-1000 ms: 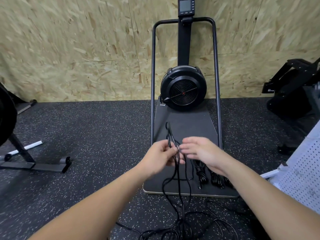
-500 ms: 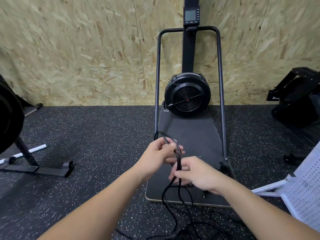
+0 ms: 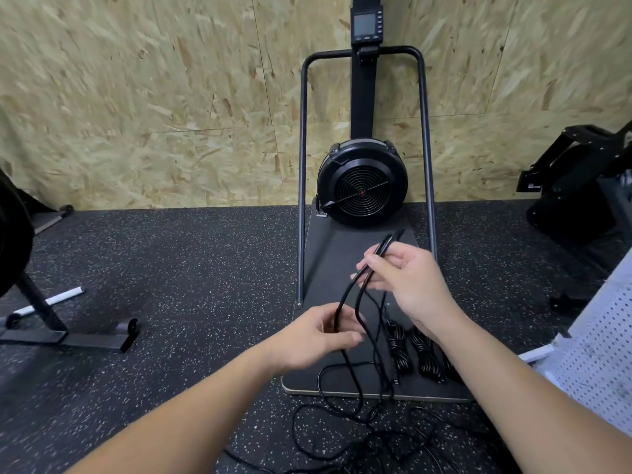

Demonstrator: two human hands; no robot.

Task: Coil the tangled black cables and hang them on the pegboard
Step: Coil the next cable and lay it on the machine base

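Your right hand (image 3: 408, 285) is raised over the dark base board, palm turned left, forearm running in from the lower right; its fingers curl around a folded bight of thin black cable (image 3: 359, 295), whose doubled end pokes up and right past your knuckles. Your left hand (image 3: 321, 333) sits lower and to the left, forearm coming in from the lower left, thumb and fingers pinching one strand of the same black cable where it drops from the right hand. Below both hands the cable falls to a loose tangle of black cable loops (image 3: 359, 425) on the speckled black rubber floor (image 3: 191, 275), partly overlapping the front edge of the flat dark plywood-edged base board (image 3: 345, 254). On that board, just under your right wrist, lie coiled black cable bundles (image 3: 398, 350), side by side; your forearm hides how many. A white perforated pegboard (image 3: 602, 340) leans at the right edge, well apart from the cables and with nothing seen hanging on it. Behind: a black round fan-caged flywheel machine (image 3: 362, 183) with a tubular frame and a small grey monitor (image 3: 365, 23), against an oriented-strand-board wall (image 3: 154, 97). The monitor screen shows nothing legible, and a small label on the black equipment (image 3: 581, 179) at right is too small to read.
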